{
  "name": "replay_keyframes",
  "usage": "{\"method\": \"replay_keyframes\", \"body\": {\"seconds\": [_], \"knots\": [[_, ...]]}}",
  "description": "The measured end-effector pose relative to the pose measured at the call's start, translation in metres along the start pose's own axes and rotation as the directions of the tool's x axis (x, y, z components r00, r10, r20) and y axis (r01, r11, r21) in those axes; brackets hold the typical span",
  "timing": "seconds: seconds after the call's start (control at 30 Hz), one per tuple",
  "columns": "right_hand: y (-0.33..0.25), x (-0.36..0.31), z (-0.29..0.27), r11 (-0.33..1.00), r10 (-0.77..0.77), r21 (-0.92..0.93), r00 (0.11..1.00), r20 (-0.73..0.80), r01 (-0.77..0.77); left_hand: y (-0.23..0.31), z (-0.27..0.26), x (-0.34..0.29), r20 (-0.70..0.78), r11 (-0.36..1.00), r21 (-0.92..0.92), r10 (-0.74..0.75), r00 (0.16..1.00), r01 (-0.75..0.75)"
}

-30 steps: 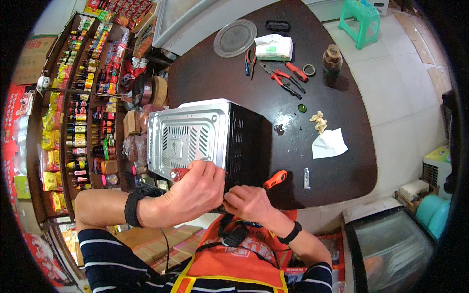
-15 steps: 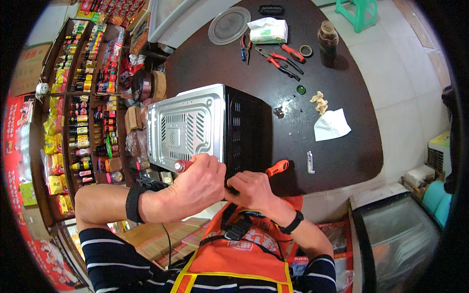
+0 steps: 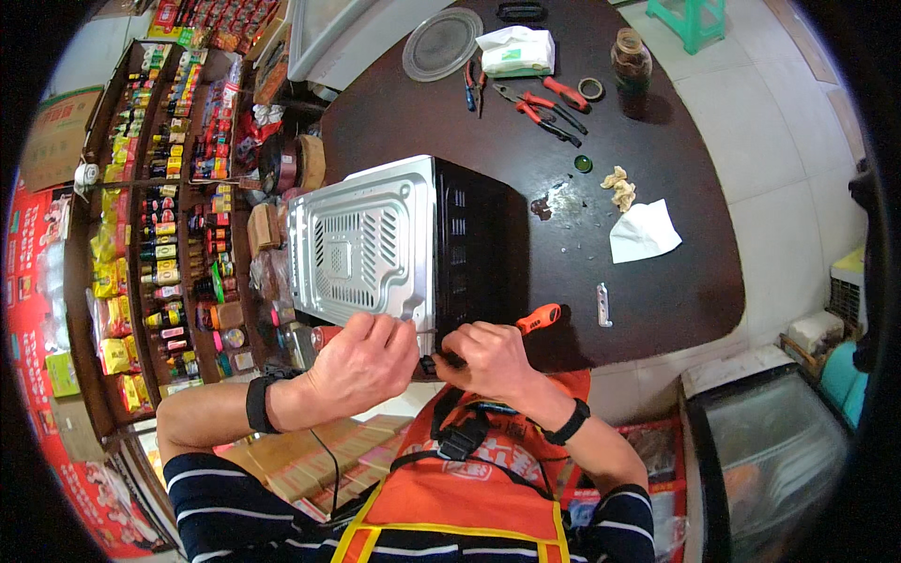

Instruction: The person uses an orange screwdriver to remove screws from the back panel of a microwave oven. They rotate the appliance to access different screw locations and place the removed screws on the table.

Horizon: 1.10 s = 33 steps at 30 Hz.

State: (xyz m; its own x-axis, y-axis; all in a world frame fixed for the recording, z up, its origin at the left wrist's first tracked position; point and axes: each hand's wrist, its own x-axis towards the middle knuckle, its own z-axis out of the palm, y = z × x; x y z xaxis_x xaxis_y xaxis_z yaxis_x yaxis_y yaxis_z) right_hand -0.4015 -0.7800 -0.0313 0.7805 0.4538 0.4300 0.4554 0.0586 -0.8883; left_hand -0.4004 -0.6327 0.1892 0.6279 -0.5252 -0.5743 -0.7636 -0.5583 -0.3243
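Observation:
A boxy appliance that looks like a microwave oven (image 3: 352, 253) stands on the dark table, its vented silver panel facing up and a black side to the right. My left hand (image 3: 364, 355) is closed around the red handle of a screwdriver (image 3: 326, 336) at the panel's near edge. A thin shaft points from that fist toward my right hand (image 3: 488, 359). The fingers of my right hand are curled and pinched at the appliance's near corner, beside a small dark part (image 3: 429, 364); what they grip is hidden. An orange-handled tool (image 3: 539, 318) lies just beyond my right hand.
On the table (image 3: 657, 310) lie pliers (image 3: 547, 116), a tape roll (image 3: 590, 89), a tissue pack (image 3: 516, 53), a round plate (image 3: 442, 45), a white paper (image 3: 644, 233) and a metal strip (image 3: 603, 305). A brown jar (image 3: 632, 70) stands far right. Stocked shelves (image 3: 136, 281) line the left.
My left hand has shifted left and slightly down with the screwdriver, which now lies more level. My right hand has stayed near the same corner, and the view has shifted slightly.

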Motion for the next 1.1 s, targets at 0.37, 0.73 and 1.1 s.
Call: {"method": "replay_keyframes", "body": {"seconds": [0.37, 0.73, 1.1], "knots": [[-0.008, 0.005, -0.007, 0.997, -0.005, -0.078, 0.998, 0.056, 0.009, 0.011, -0.036, 0.037, 0.235, 0.958, 0.238, 0.105, 0.966, -0.162], [-0.001, -0.003, -0.004, 0.998, 0.017, 0.059, 0.997, 0.081, -0.022, 0.043, -0.027, 0.066, 0.329, 0.727, 0.591, 0.179, 0.927, -0.350], [-0.005, 0.002, 0.000, 0.999, -0.017, -0.032, 1.000, 0.014, 0.017, 0.031, -0.023, 0.023, 0.298, 0.956, 0.286, -0.024, 0.954, -0.066]]}}
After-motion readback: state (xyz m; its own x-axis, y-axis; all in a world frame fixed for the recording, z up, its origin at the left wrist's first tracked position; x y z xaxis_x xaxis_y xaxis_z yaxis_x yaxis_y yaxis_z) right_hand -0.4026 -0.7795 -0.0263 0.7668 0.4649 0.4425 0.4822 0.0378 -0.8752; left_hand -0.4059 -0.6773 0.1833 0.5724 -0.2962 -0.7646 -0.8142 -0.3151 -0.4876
